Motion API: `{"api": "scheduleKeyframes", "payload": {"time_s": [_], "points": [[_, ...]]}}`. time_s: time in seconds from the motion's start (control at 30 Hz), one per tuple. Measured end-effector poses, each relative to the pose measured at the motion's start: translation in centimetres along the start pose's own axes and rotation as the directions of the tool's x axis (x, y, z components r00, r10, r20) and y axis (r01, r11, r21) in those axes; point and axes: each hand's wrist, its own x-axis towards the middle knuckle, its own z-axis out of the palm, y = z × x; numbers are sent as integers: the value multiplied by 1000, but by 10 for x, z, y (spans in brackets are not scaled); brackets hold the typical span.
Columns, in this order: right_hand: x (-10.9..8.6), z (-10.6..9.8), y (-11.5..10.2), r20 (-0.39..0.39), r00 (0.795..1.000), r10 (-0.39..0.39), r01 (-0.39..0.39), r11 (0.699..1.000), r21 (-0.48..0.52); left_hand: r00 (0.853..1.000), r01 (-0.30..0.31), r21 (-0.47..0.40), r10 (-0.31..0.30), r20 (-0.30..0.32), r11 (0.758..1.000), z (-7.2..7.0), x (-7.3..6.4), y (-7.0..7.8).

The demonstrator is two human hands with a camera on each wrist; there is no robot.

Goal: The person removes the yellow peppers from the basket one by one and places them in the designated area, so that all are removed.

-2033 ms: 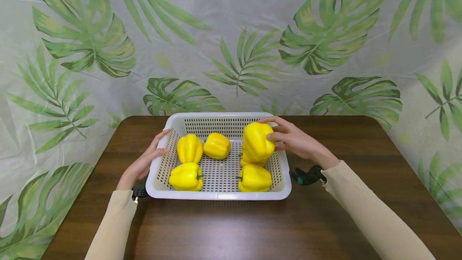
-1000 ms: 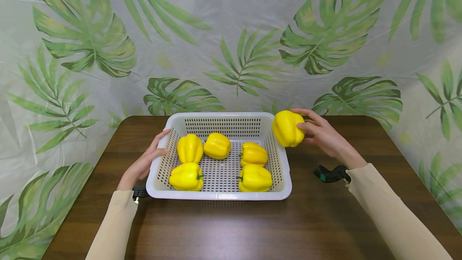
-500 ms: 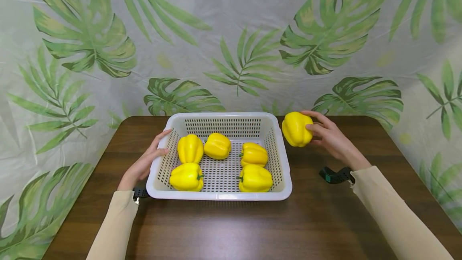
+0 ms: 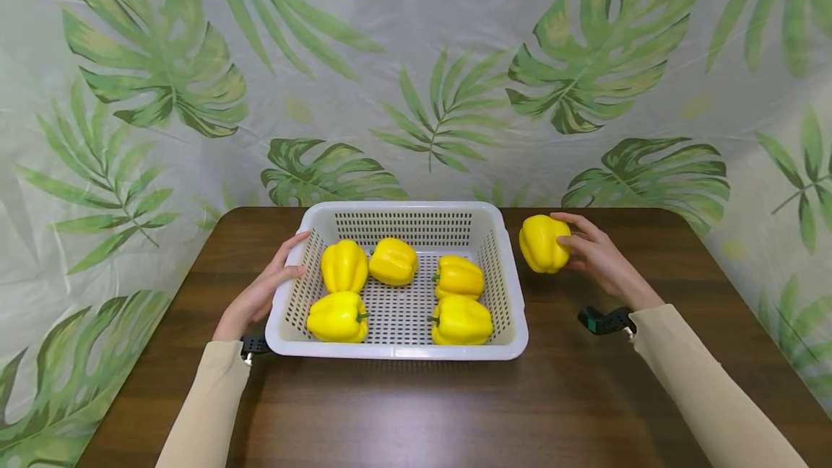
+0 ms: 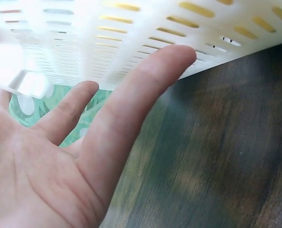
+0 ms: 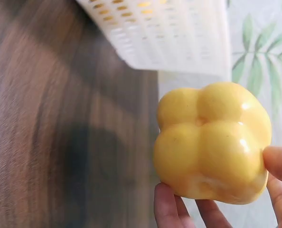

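Right wrist view: a yellow bell pepper (image 6: 212, 142) was presented bottom-on, its underside divided into four rounded lobes that met at a small dimple. Its skin was smooth and glossy, and white highlights were caught along the lobes on one side. Its color was rendered as a deep golden yellow here, and as a brighter lemon yellow in the head view. It was gripped by the right hand (image 4: 594, 255), pinched between thumb and fingers, and was held outside a white basket (image 4: 393, 351), just beside the right wall. Whether the brown table (image 4: 403, 410) was touched by it could not be told. Inside the basket, five other peppers (image 4: 393, 262) were laid, three toward the left and two toward the right. The basket's left side was touched by the left hand (image 4: 263, 291), its fingers extended rather than curled.

Two seconds earlier, the held pepper had been suspended over the right part of the basket, where another pepper was partly covered by it; by now it had been carried past the rim. Since half a second before, it had been lowered slightly and taken a little farther right. The basket, its contents and the left hand had been left in place.
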Motion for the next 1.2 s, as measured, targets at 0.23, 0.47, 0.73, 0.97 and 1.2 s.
{"api": "scheduleKeyframes", "payload": {"time_s": [0.23, 0.47, 0.73, 0.97, 1.2], "points": [[1, -3, 13, -15, 999, 43, -43, 998, -52, 1000, -8, -2, 8, 7, 1000, 1, 0, 0], [5, -2, 25, -24, 998, 58, -60, 993, -103, 1000, -5, -4, 5, -1, 1000, 1, 0, 1], [9, 4, 30, -39, 997, 69, -73, 989, -128, 1000, -8, -1, 8, -9, 1000, 1, -1, 2], [9, 7, 31, -37, 997, 72, -76, 990, -119, 1000, -9, 12, 9, 0, 1000, 2, -1, 4], [9, 5, 34, -17, 998, 65, -66, 994, -81, 1000, -3, 16, 3, -4, 1000, 0, -1, 5]]}}
